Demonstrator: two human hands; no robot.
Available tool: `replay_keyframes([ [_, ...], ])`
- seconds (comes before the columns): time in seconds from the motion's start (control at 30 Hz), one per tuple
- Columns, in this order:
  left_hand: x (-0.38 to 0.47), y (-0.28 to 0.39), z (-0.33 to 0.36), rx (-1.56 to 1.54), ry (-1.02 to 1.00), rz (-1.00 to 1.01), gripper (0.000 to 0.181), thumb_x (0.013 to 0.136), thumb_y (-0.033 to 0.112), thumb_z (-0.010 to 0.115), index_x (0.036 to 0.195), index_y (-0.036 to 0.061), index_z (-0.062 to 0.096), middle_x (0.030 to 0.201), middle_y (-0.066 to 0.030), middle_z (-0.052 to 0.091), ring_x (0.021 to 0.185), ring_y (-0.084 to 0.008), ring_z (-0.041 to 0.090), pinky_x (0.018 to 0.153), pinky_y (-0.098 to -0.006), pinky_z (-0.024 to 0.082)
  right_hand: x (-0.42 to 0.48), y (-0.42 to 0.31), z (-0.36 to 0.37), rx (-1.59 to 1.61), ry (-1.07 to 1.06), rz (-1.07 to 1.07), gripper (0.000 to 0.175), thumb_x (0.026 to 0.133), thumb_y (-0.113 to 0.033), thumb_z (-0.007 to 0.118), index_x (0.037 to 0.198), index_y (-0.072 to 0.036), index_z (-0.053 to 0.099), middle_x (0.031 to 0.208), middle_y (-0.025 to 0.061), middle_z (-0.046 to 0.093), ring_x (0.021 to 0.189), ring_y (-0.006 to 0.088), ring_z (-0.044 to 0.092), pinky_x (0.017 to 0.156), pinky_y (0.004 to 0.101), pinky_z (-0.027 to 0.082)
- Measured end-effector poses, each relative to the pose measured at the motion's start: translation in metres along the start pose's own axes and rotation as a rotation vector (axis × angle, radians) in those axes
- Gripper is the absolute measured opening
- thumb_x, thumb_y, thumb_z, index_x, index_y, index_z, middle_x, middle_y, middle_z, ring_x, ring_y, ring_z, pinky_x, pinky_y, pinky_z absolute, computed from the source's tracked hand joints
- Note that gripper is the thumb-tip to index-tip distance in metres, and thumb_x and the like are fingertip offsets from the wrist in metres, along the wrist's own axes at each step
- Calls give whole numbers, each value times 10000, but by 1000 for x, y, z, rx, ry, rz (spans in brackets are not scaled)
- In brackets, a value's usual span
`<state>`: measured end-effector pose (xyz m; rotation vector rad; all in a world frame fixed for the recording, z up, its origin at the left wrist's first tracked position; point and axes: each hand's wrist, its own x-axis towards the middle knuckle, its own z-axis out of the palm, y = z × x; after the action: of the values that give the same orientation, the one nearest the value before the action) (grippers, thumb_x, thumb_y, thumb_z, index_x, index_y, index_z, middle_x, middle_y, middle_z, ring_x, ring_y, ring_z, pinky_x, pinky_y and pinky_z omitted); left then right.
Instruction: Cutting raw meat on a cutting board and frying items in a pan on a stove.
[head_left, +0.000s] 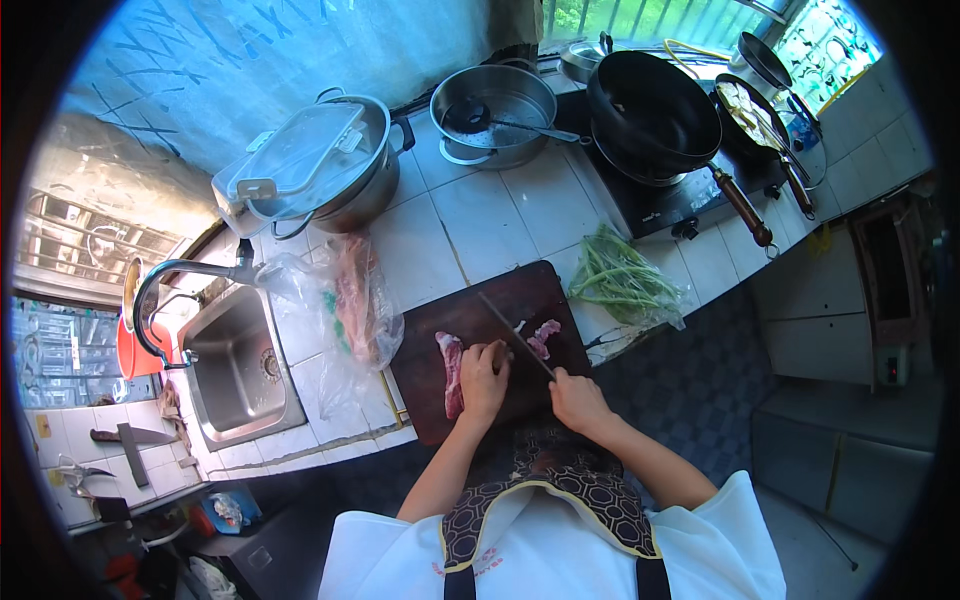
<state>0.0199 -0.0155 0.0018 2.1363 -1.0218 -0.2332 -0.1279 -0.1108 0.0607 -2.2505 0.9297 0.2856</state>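
On a dark brown cutting board at the counter's front edge lies a long strip of raw meat. My left hand rests just right of that strip with its fingers curled; what may be under the fingertips is hidden. My right hand grips the handle of a kitchen knife, whose blade is seen nearly edge-on and slants up to the left, past my left fingertips. Small cut pieces of raw meat lie right of the blade.
Bagged raw meat lies left of the board, near a steel sink. Bagged green beans sit to the right. Behind stand a lidded pot, an open pot with a ladle, and a wok on the cooktop.
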Motion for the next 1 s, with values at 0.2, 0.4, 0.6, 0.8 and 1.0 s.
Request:
replay_keyframes([
  [0.2, -7, 1, -10, -41, 97, 0, 226, 741, 56, 671, 953, 3, 612, 956, -134, 587, 888, -301, 561, 785, -379, 459, -32, -5, -14, -36, 50, -82, 155, 895, -182, 451, 920, -29, 465, 726, 208, 629, 667, 429, 616, 643, 532, 485],
  [0.4, -11, -14, 4, 153, -22, 202, 280, 686, 8, 609, 965, -10, 614, 970, -131, 592, 909, -300, 571, 776, -380, 488, -42, -2, 0, -154, -74, -44, 123, 825, -101, 487, 900, -6, 467, 720, 219, 627, 671, 394, 638, 625, 482, 515],
  [0.6, -7, -23, 18, 149, -23, 226, 324, 673, -1, 561, 991, 2, 624, 990, -119, 591, 953, -287, 557, 772, -353, 504, 18, -31, 18, -42, 36, -126, 116, 786, -60, 479, 882, 5, 481, 695, 227, 628, 666, 382, 645, 611, 472, 527],
  [0.8, -5, -22, 18, 147, -76, 255, 313, 673, 9, 570, 981, -4, 627, 1009, -133, 592, 942, -313, 553, 787, -362, 491, 55, -46, 18, -30, 58, -146, 118, 795, -78, 480, 879, 5, 488, 698, 239, 626, 677, 394, 642, 620, 486, 521],
  [1.0, -7, -20, 12, 172, -32, 225, 269, 673, 10, 601, 941, -9, 622, 995, -136, 593, 909, -314, 555, 792, -373, 480, -10, -6, 8, -140, -20, -46, 112, 834, -112, 476, 866, -5, 486, 688, 238, 621, 674, 402, 638, 626, 492, 516],
])
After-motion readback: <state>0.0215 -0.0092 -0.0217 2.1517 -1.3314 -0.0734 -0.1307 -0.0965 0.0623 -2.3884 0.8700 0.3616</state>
